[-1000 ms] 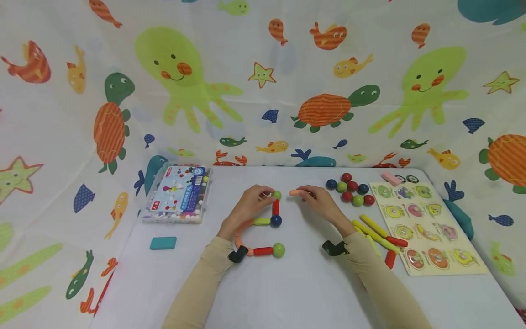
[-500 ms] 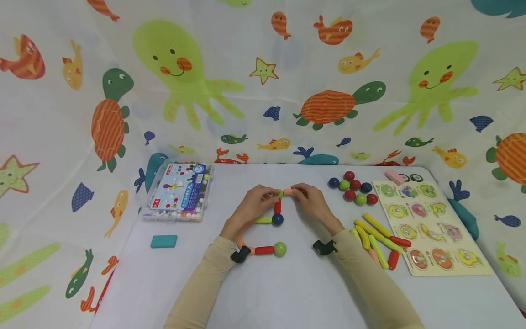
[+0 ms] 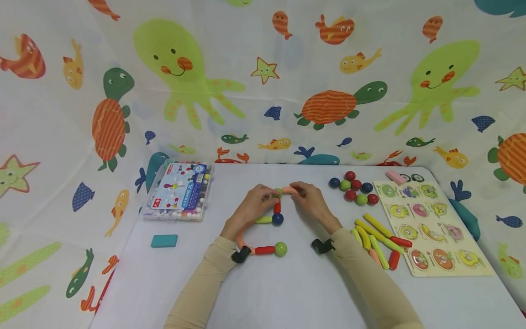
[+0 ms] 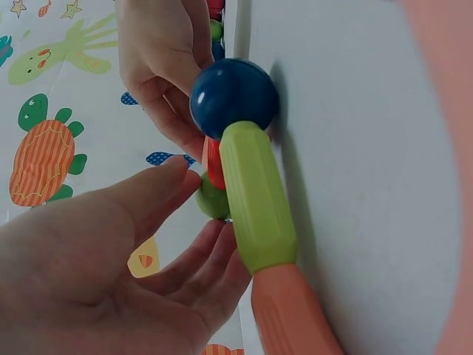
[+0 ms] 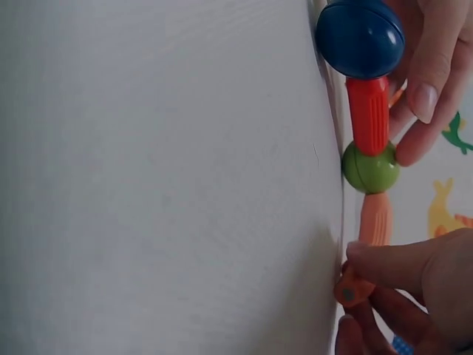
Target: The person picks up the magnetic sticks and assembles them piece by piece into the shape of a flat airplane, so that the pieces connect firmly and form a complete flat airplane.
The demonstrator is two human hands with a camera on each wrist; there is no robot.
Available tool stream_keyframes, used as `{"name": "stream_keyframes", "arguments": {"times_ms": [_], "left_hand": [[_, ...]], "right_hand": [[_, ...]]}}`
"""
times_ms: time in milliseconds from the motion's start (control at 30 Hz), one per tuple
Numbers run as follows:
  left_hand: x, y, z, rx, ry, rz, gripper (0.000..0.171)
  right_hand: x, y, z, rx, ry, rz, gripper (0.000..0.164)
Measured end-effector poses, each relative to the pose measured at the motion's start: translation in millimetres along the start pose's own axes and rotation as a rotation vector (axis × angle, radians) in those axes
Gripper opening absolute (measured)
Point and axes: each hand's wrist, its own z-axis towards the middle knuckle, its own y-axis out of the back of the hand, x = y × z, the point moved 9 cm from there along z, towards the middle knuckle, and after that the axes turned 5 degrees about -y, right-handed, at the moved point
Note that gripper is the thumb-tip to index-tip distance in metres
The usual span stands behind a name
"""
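Red rod (image 3: 265,250) and green ball (image 3: 281,249) touch on the tabletop (image 3: 263,292); beyond sits a navy ball (image 3: 277,219). Farther off, the left hand (image 3: 255,203) pinches a second green ball (image 5: 368,170), which touches the curved orange piece (image 3: 289,190) the right hand (image 3: 310,200) grips.

The head view is looking forward and down from above the near side of the table (image 3: 304,283), at a distance, and is taking in the left hand (image 3: 255,203), the right hand (image 3: 309,201) and the patterned cloth (image 3: 230,59) along the far edge. The left wrist view is facing far from close behind the left hand, rolled so the table is standing upright. The right wrist view is also facing far, close behind the right hand, rolled oppositely. Both wrist views are sharing the blue ball (image 4: 233,96), red stick (image 5: 367,115), green ball (image 5: 371,168) and both hands.
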Motion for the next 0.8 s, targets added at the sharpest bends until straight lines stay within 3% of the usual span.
{"name": "stream_keyframes", "arguments": {"times_ms": [300, 433, 667, 800], "left_hand": [[-1.5, 2.1, -3.8, 0.016, 0.009, 0.005, 0.029], [-3.8, 4.0, -5.1, 0.012, 0.012, 0.012, 0.029], [-7.5, 10.6, -4.9, -0.032, 0.01, 0.04, 0.032], [-8.9, 13.1, -5.6, -0.049, 0.018, 0.034, 0.032]], "right_hand": [[0, 1, 1, -0.009, -0.041, -0.013, 0.039], [-2, 14, -5, -0.051, -0.046, 0.026, 0.042], [-9, 84, -22, -0.339, -0.033, 0.124, 0.042], [-30, 129, -41, -0.496, -0.101, 0.17, 0.043]]}}
